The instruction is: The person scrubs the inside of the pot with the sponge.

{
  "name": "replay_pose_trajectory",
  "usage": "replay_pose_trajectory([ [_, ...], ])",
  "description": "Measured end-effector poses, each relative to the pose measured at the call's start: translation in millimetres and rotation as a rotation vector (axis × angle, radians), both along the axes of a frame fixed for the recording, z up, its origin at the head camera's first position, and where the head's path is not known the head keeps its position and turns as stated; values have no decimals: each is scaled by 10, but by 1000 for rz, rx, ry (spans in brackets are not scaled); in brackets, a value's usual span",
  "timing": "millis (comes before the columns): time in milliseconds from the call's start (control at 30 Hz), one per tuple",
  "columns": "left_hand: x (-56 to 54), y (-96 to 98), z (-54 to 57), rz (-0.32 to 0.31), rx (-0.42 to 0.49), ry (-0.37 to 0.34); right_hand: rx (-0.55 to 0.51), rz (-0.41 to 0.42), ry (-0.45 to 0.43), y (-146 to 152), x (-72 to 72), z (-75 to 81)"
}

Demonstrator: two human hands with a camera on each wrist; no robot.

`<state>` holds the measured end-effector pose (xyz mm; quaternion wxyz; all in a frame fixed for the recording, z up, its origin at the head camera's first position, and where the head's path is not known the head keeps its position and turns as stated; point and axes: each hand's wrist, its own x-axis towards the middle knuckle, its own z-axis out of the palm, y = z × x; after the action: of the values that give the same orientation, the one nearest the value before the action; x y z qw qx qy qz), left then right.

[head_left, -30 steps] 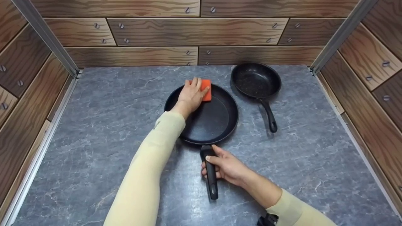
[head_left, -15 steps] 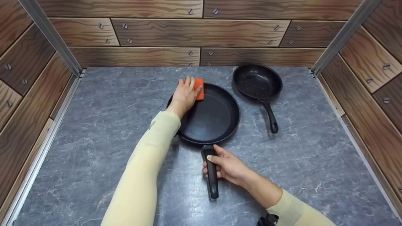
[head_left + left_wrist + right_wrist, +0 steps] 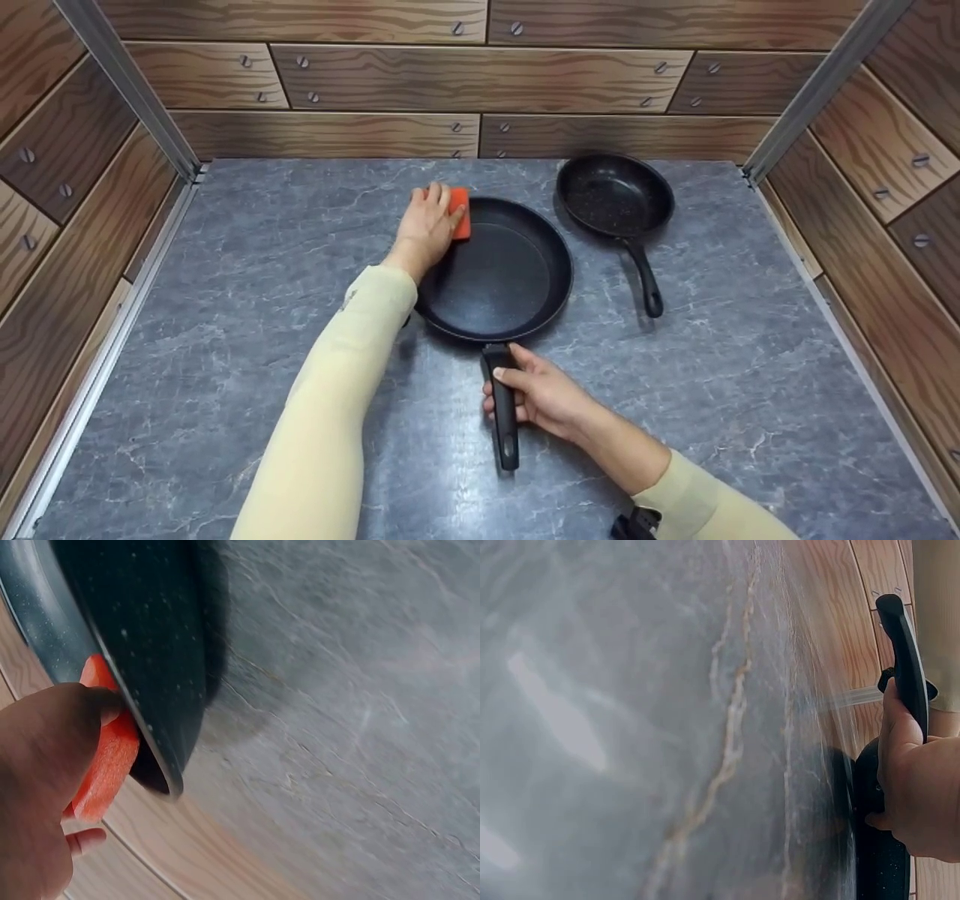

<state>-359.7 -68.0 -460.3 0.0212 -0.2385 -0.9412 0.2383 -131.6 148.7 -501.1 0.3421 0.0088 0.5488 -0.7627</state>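
Observation:
A large black frying pan (image 3: 502,277) sits on the table before me. At its far left rim, my left hand (image 3: 421,229) holds an orange sponge (image 3: 460,216). In the left wrist view the thumb and fingers pinch the sponge (image 3: 109,765), which lies against the rim of the speckled pan (image 3: 150,637). My right hand (image 3: 551,397) grips the pan's black handle (image 3: 506,431), thumb on top and fingers curled underneath. The right wrist view shows the same hand (image 3: 922,795) round the handle (image 3: 906,660), whose end sticks out past the fingers.
A smaller black frying pan (image 3: 615,195) stands at the back right, its handle (image 3: 645,281) pointing toward me. Wood-patterned walls (image 3: 480,79) with metal corner posts (image 3: 124,82) enclose the grey marbled tabletop (image 3: 750,360) at the back and sides.
My left hand has slid the sponge leftward along the far part of the large pan to its left rim. The right hand keeps its grip on the handle.

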Motion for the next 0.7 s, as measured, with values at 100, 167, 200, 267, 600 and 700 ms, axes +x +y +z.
replay_pose_trajectory([
  [100,16,-40,3,6,-23,-4,-2,3,6,-1,3,0],
  [167,30,-63,10,9,-26,-4,-4,5,9,-2,6,1],
  [200,39,-74,14,8,-28,-2,-6,5,8,-2,7,1],
  [267,57,-99,21,7,-23,1,-6,4,7,-1,8,0],
  [600,124,-210,44,-13,-18,22,19,-5,8,-1,8,1],
  [700,141,-238,53,-12,-25,23,18,-4,6,-6,5,2],
])
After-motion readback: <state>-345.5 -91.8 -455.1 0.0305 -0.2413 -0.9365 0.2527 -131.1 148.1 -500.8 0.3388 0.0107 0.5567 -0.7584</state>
